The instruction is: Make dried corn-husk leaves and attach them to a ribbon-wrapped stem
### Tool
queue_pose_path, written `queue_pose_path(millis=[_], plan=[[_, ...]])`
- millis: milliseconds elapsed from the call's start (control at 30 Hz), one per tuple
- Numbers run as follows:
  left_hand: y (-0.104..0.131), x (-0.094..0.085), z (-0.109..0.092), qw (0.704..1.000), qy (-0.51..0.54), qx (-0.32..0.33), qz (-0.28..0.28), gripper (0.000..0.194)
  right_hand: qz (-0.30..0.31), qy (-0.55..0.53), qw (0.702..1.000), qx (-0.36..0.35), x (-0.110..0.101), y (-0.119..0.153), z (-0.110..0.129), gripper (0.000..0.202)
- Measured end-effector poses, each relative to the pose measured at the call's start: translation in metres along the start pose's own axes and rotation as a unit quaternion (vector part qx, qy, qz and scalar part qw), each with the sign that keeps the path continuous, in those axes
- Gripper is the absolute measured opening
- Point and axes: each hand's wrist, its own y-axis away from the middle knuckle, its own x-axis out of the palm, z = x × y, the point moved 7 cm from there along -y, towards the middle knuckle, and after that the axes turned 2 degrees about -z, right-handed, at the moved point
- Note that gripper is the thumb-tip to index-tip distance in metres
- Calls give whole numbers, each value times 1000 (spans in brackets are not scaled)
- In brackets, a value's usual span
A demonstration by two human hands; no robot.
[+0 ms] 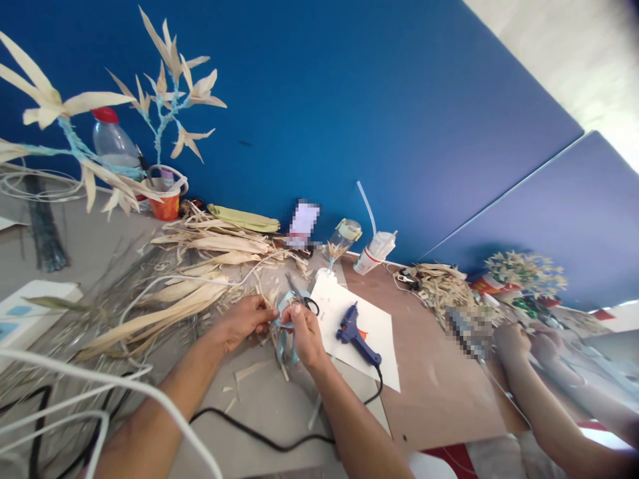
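My left hand [247,320] is closed in a pinch above the table, fingertips almost meeting those of my right hand [304,334]. Between them is a light blue strip [282,346], like crepe paper or tape, pinched by my right thumb and fingers and hanging below. Whatever my left fingers pinch is too small to make out. Just behind my hands lie scissors with black handles [312,305]. A blue glue gun [357,336] rests on a white sheet [384,359] to the right. Dried corn husks [184,296] spread out to the left.
Husk flowers on blue-wrapped stems [160,123] stand in an orange cup [166,205] at back left. A phone [303,223], a lidded jar [344,233] and a paper cup [369,259] line the wall. Black cable [259,436] crosses the front. Another person's hands [514,342] are at right.
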Motion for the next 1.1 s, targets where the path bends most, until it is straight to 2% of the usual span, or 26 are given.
queue_pose_path(millis=[67, 167, 300, 467, 567, 800, 933, 1000, 1100], plan=[[-1, 0, 1, 1000, 23, -4, -13, 39, 8, -3, 1000, -4, 1, 1, 1, 62], [-2, 4, 2, 999, 52, -4, -2, 40, -2, -11, 1000, 13, 3, 0, -2, 54], [-2, 1, -4, 997, 68, 20, -22, 41, -21, 0, 996, 82, 3, -3, -15, 33], [0, -4, -7, 997, -3, 32, -64, 38, 51, 31, 978, 198, 6, -3, -35, 21], [0, -6, -6, 995, -41, 33, -80, 34, 79, 34, 970, 227, 7, -1, -41, 23], [-2, -10, -13, 991, -87, 53, -84, 29, 85, 22, 980, 176, 14, 2, -26, 15], [0, -16, -13, 983, -119, 44, -130, 32, 55, 67, 991, 101, 18, 2, -8, 7], [2, -15, -10, 987, -84, 29, -133, 37, 47, 73, 992, 87, 19, 3, -3, 7], [5, -2, -10, 996, 61, 26, -55, 43, 28, 71, 993, 91, 13, 1, -2, 8]])
